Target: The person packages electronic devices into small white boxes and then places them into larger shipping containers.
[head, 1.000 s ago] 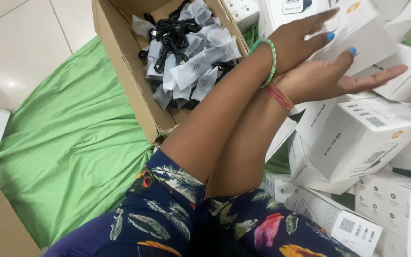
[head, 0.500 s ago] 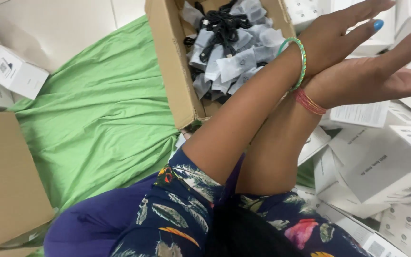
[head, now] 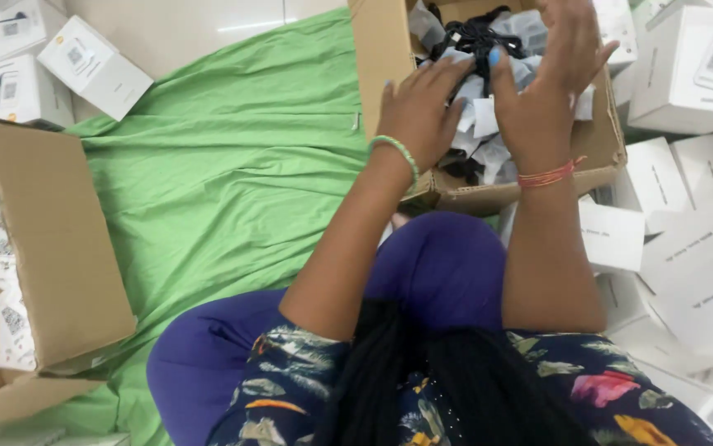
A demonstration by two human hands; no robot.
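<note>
A: State the change at this moment.

B: Both hands are now inside the open cardboard box (head: 389, 58). One second ago they were crossed and raised over the white cartons to the right; half a second ago they were still crossed, above the box edge. They have since uncrossed and come down onto the contents.

A: Position of each hand?

B: The left hand (head: 423, 111), with a green bracelet at the wrist, lies palm-down on the bundled black cables with white tags (head: 476, 37), near the box's left wall. The right hand (head: 551, 91), with a red thread at the wrist, lies just beside it, further into the pile.

A: Finger state?

B: Left fingers are spread flat on the tags, not closed on anything. Right fingers are loosely apart and bent down into the bundles; whether they pinch one underneath cannot be told.

A: Where are the cables?

B: All in the box, which sits on the green cloth (head: 232, 165) ahead of the person's knee.

A: Meaning for the work?

B: Judged from contact alone, the hands have moved from the cartons to the cable supply.

A: Other differences?

B: The view has shifted, and a second cardboard box (head: 51, 248) holding printed leaflets now shows in full at left. White cartons (head: 687, 66) stay at right.
</note>
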